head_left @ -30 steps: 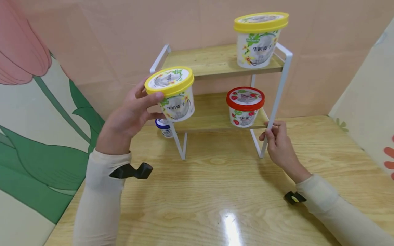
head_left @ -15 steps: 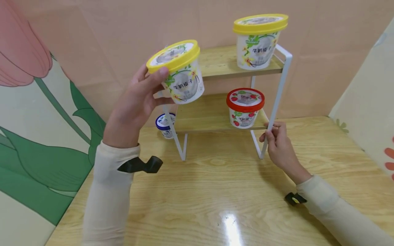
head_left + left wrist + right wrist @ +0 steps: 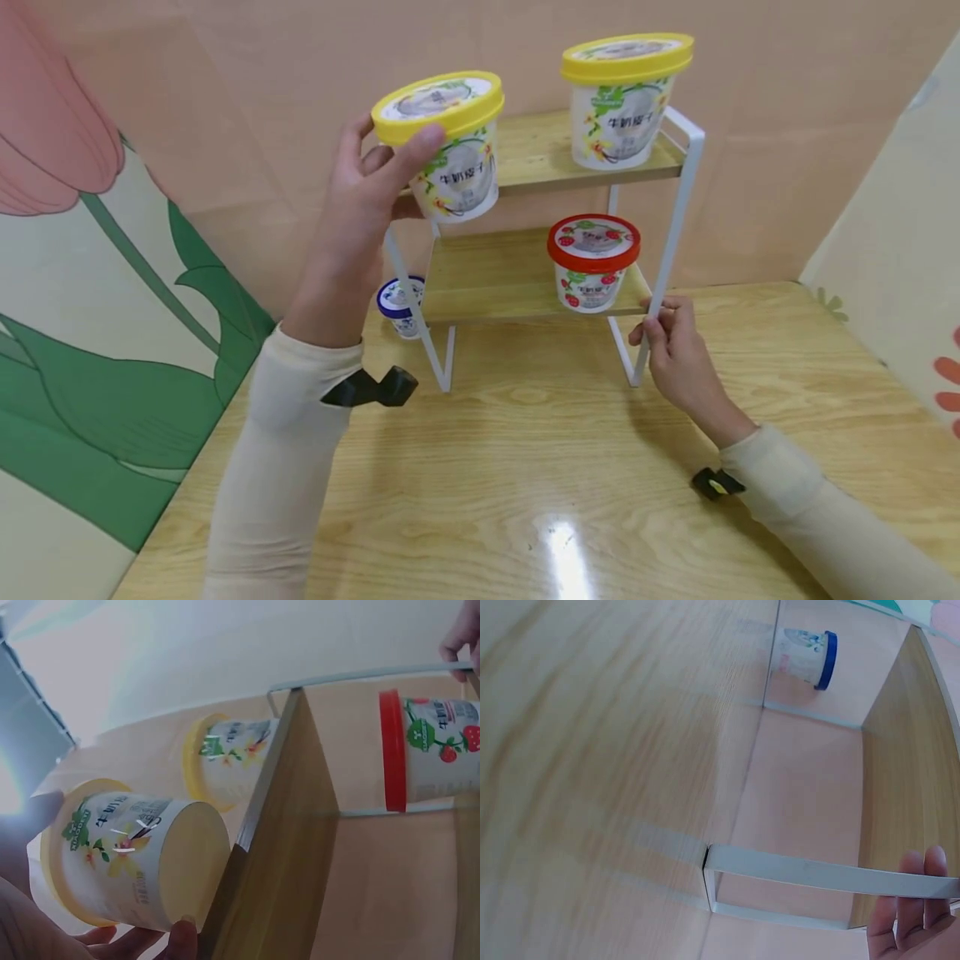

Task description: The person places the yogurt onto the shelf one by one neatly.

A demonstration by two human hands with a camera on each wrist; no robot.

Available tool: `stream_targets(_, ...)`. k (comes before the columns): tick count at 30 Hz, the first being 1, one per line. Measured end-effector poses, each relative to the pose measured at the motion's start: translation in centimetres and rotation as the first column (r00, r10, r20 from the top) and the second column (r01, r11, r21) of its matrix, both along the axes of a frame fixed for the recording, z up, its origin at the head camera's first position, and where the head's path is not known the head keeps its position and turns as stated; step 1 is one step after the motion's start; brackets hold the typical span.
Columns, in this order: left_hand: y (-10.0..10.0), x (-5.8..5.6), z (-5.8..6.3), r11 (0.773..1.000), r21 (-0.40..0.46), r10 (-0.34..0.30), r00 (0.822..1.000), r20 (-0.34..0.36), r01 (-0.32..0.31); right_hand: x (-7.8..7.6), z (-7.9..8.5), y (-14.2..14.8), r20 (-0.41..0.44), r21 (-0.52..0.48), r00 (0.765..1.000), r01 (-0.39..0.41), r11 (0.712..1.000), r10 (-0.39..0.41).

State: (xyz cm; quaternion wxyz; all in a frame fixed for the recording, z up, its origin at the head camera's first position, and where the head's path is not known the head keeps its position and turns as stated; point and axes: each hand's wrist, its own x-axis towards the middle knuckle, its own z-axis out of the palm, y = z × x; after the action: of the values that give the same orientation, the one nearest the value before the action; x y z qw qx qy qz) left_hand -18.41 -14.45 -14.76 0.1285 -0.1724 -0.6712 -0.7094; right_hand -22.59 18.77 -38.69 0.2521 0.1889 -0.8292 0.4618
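Note:
My left hand grips a white paper tub with a yellow lid, thumb on its near side under the rim. The tub is slightly tilted at the left end of the rack's upper shelf. In the left wrist view the tub's pale base is close to the shelf edge; I cannot tell whether they touch. My right hand holds the white metal frame of the two-tier rack at its lower right. In the right wrist view its fingers curl round the bar.
A second yellow-lidded tub stands at the right of the upper shelf. Below it, a red-lidded tub sits on the lower shelf. A small blue-lidded tub is on the table behind the rack's left leg.
My left hand has raised the yellow-lidded tub and brought it to the right, from beside the rack to upper-shelf height. The right hand keeps its hold on the frame.

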Motion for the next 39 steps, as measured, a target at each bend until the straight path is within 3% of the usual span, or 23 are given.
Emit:
stream_targets(18,1.3,-1.4,1.6,0.974,-0.197,0.119,0.992,0.03,-0.111,0.0,0.0,0.0,0.016,0.008,1.0,0.007,1.0,-0.007)
stream_targets(28,1.2,-2.1,2.0,0.979,-0.161,0.143,0.983,0.116,-0.123,0.2,0.0,-0.1,0.001,-0.004,1.0,0.005,1.0,-0.005)
stream_targets(39,1.8,-2.8,2.7,0.954,-0.26,0.192,0.971,0.144,-0.15,0.0,-0.2,0.2,-0.007,0.006,1.0,0.001,1.0,-0.001)
